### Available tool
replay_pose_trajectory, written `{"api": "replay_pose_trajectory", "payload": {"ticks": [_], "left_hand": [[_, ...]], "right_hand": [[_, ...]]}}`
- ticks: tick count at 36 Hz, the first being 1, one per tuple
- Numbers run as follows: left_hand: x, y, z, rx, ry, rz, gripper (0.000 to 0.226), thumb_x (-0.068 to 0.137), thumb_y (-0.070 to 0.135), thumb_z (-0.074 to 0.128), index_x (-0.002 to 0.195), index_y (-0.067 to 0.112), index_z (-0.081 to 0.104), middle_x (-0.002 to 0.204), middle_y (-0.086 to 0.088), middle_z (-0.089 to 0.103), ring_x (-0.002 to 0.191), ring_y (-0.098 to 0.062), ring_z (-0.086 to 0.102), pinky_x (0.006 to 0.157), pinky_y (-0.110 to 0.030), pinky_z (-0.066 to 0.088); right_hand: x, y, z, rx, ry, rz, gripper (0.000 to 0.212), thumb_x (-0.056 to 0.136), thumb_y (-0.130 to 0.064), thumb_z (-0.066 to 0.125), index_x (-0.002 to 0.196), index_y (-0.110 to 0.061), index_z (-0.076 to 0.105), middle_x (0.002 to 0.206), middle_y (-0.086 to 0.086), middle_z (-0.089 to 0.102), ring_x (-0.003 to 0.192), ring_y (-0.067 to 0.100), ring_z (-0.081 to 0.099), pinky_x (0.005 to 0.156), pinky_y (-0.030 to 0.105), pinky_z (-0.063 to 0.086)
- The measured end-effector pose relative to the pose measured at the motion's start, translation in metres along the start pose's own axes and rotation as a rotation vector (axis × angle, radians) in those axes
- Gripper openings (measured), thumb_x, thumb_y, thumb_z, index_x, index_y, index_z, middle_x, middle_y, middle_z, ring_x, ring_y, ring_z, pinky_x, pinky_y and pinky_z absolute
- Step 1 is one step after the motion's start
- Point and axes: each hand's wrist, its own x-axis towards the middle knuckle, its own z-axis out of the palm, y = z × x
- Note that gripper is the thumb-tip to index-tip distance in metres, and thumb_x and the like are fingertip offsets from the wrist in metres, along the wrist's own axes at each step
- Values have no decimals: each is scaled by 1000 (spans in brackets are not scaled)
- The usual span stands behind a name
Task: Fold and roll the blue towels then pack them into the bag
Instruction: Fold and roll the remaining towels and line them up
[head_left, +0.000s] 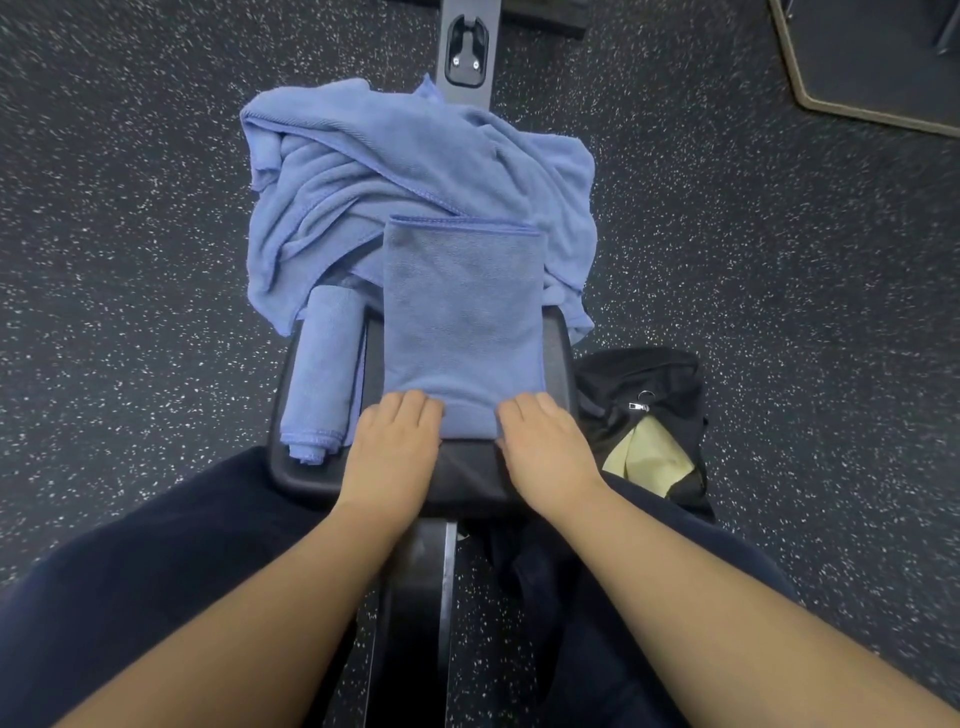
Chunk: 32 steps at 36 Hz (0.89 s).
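One roll (323, 371) lay done at centre-left, both hands (395, 441) (545, 441) curled on the folded towel's (464, 322) near edge, bag (644, 415) unpacked.

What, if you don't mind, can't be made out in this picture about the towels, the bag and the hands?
Head view only:
- Bag: its inside is mostly hidden by its black flaps; only a yellow cloth shows.
- Towel pile: crumpled, so the number of towels cannot be told.
- Fingertips of the left hand and right hand: curled at the folded towel edge; grip unclear.
- Rolled towel: its far end is under the pile.
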Motion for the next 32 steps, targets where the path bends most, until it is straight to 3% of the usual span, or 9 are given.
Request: {"api": "replay_pose_trajectory", "payload": {"ticks": [10, 14, 17, 20, 23, 26, 28, 30, 32], "left_hand": [[2, -2, -1, -20, 52, -32, 45, 52, -6, 81, 92, 9, 68, 81, -7, 64, 79, -31, 62, 72, -36, 29], [1, -6, 7, -11, 122, -38, 19, 74, 6, 65, 90, 14, 69, 76, -2, 63, 80, -29, 57, 73, -36, 25], [0, -5, 10, -32, 172, -51, 27, 83, 19, 41, 84, 16, 68, 70, -1, 59, 84, -24, 43, 75, -36, 25], [1, -3, 11, 11, 175, -52, 18, 74, 10, 52, 80, 16, 68, 69, -3, 58, 84, -24, 37, 74, -36, 23], [3, -3, 11, 29, 148, -63, 20, 64, 7, 59, 79, 16, 68, 77, -7, 57, 86, -26, 37, 74, -37, 23], [2, -2, 9, 5, 166, -90, 13, 71, 11, 63, 82, 16, 67, 86, -9, 56, 85, -26, 38, 73, -38, 25], [4, 1, 4, -22, 176, -89, 14, 71, 9, 60, 82, 16, 63, 87, -8, 55, 80, -26, 41, 70, -39, 30], [5, 3, -1, -26, 161, -34, 15, 70, 7, 54, 80, 16, 61, 84, -7, 54, 74, -26, 44, 61, -38, 36], [7, 4, -1, -69, 128, 31, 19, 66, -1, 63, 77, 13, 60, 79, -8, 53, 70, -29, 48, 55, -38, 37]], "right_hand": [[4, 4, 4, 63, 67, 23, 27, 63, -14, 85, 76, -11, 61, 69, 5, 58, 64, 27, 58, 56, 29, 45], [3, 3, -3, 49, -99, 28, 25, 102, -28, 39, 118, -11, 49, 113, 5, 58, 107, 28, 51, 86, 38, 32], [1, 4, -5, 37, -97, -30, 26, 104, -30, 28, 117, -15, 44, 117, 2, 57, 108, 26, 49, 84, 38, 28], [1, 3, -5, 6, -121, -10, 25, 104, -27, 29, 110, -14, 49, 108, 4, 59, 102, 28, 50, 80, 38, 29], [0, -2, -5, 24, 31, 86, 28, 94, -25, 36, 82, -15, 59, 78, 2, 60, 80, 25, 50, 66, 34, 34], [1, 1, -3, 15, 164, 76, 30, 85, -27, 38, 69, -16, 60, 71, 2, 53, 75, 21, 36, 58, 31, 32], [1, 2, -5, 89, 137, 53, 20, 86, -21, 51, 73, -11, 61, 76, 6, 53, 77, 23, 41, 56, 32, 40], [1, 1, -9, 192, 44, 52, 2, 89, -9, 60, 88, -8, 59, 90, 9, 52, 86, 29, 50, 66, 39, 44], [-1, -2, -16, 221, -32, 25, 13, 91, -2, 49, 102, -9, 52, 104, 8, 47, 99, 27, 46, 78, 37, 41]]}}
